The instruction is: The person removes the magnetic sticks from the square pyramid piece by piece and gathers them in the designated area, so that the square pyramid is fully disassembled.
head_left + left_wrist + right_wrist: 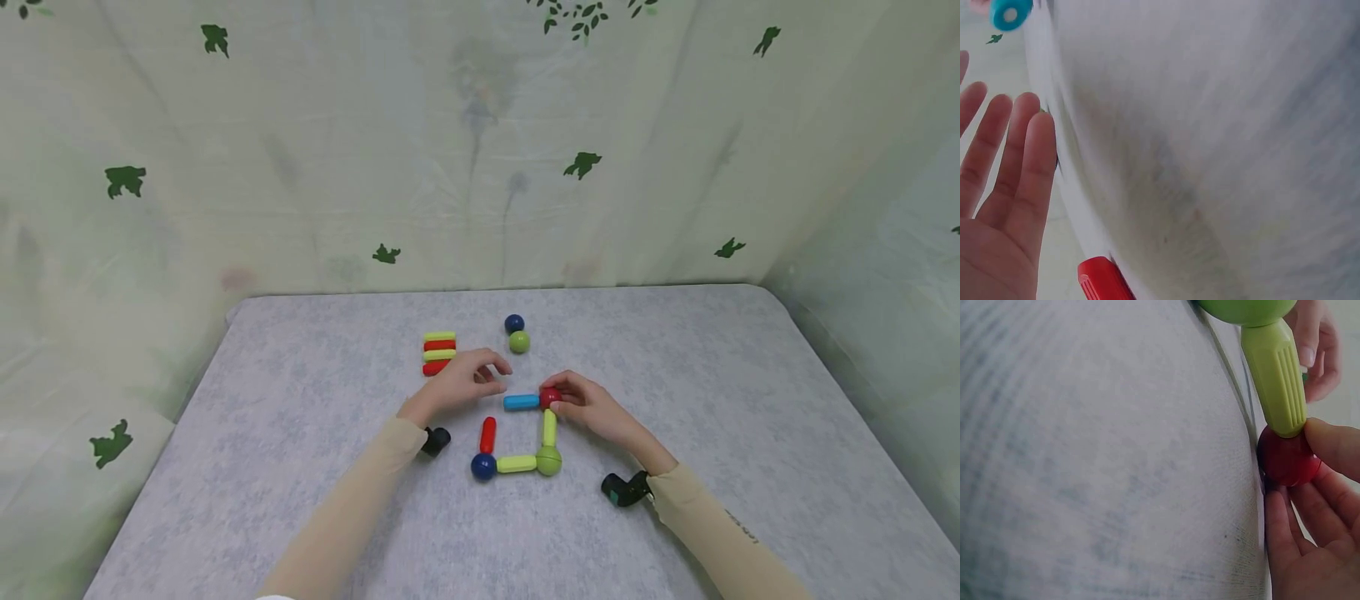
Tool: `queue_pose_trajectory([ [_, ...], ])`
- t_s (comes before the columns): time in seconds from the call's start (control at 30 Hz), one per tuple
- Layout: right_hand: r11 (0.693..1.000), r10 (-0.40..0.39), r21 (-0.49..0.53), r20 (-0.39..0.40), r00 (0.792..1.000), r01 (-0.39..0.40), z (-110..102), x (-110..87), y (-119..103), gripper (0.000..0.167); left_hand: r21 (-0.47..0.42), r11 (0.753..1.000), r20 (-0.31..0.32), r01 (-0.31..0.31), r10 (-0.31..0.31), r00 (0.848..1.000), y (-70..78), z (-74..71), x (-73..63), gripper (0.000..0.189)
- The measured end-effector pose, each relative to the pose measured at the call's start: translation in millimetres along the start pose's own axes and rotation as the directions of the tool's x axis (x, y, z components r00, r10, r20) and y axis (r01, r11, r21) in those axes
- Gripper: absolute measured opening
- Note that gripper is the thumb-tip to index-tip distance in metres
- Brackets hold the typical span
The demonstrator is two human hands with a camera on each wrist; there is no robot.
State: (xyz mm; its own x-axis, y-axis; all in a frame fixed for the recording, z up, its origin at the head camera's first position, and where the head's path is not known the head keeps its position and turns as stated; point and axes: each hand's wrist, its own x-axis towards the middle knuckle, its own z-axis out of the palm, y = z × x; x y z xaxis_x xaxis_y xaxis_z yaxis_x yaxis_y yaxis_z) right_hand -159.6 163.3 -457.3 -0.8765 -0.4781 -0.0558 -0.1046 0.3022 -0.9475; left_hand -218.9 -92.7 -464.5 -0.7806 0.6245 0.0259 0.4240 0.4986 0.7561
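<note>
The right hand (596, 412) pinches a glossy red ball (550, 398) between thumb and fingers, at the far right corner of a connected shape on the pale, mottled grey worktop (675, 358). From this ball a light blue ridged rod (521, 402) points left, and a yellow-green ridged rod (550, 428) runs nearer to a lime green ball (548, 461). A second yellow-green rod (516, 464) links that ball to a dark blue ball (483, 467), from which a red ridged rod (487, 435) points away from the person; its tip and the blue rod's free end are apart.

The left hand (461, 379) holds nothing, its fingers loose near the blue rod's free end. It stands between the shape and a row of four yellow and red rods (439, 346), partly covering the nearest red one. Behind the hands, a navy ball (513, 323) sits close to another green ball (519, 342). A whitish cloth backdrop (337, 150) with green shapes hangs beyond the worktop's far edge.
</note>
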Motion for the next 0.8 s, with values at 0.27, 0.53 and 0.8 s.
queue_pose_trajectory([
  [0.27,1.000,0.000,0.005,0.001,1.000,0.000,0.3,-0.5,-3.3,0.030,-0.044,0.999,0.079,0.026,-0.022,0.997,9.0,8.9,-8.9,0.024],
  [0.53,1.000,-0.010,0.020,-0.002,1.000,0.010,-1.2,4.5,15.5,0.031,-0.016,1.000,0.096,0.017,-0.015,0.995,11.5,15.8,-5.8,0.020],
  [0.8,0.999,-0.019,0.047,-0.001,1.000,0.019,-2.2,7.2,32.4,0.032,0.013,1.000,0.095,-0.025,0.024,0.995,11.5,19.4,-2.2,0.018],
])
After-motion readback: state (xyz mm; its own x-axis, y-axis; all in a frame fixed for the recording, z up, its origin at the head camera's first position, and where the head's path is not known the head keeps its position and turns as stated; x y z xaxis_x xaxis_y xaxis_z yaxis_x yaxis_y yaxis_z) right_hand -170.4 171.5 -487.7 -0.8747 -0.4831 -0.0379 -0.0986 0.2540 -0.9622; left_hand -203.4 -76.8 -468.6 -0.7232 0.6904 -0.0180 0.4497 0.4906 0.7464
